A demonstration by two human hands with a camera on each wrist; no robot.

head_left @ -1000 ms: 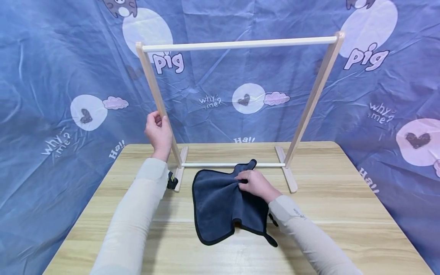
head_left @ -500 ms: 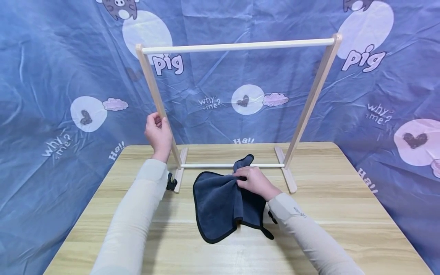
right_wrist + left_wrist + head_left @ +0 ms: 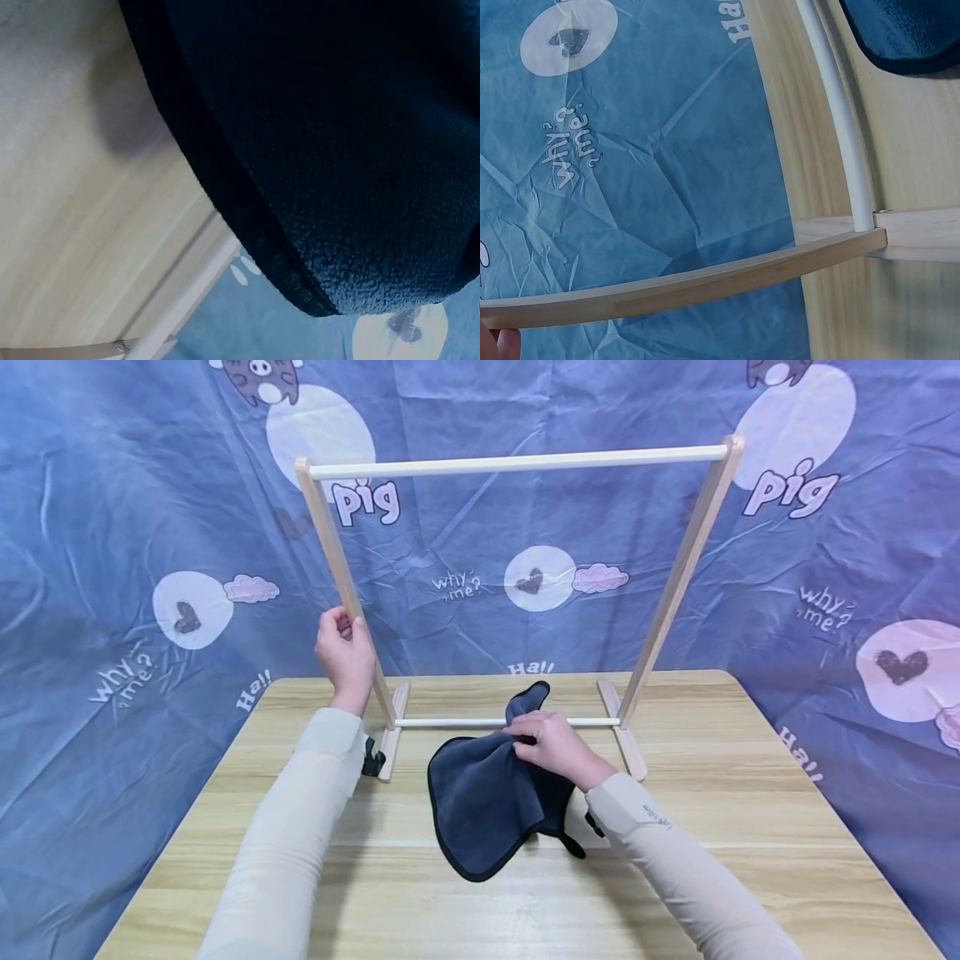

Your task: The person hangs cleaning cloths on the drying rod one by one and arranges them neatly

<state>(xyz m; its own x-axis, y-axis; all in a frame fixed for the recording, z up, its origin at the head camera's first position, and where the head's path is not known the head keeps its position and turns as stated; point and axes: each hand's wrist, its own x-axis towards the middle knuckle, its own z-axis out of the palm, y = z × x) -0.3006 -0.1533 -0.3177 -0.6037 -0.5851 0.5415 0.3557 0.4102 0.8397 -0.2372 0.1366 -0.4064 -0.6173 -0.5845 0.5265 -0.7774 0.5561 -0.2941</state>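
My left hand (image 3: 347, 653) grips the left upright of a pale wooden rack (image 3: 327, 531) at about mid height. In the left wrist view only a bit of that hand's fingers shows under the post, at the lower left corner. My right hand (image 3: 553, 743) pinches a dark grey-blue towel (image 3: 483, 802) with black edging near its middle, lifting it in folds. One corner of the towel sticks up past the rack's white lower bar; a black loop hangs from its near right side. In the right wrist view the towel (image 3: 337, 150) fills much of the picture and hides the fingers.
The rack's white top bar (image 3: 517, 463) spans two uprights, with the right upright (image 3: 682, 577) on a flat foot (image 3: 624, 735). It stands on a wood-grain table (image 3: 738, 810). Behind and at both sides hangs a blue printed cloth (image 3: 442, 635).
My right hand has raised the towel a little and shifted it slightly away from me. Its near edge has drawn up and its folds hang steeper. My left hand stays on the upright.
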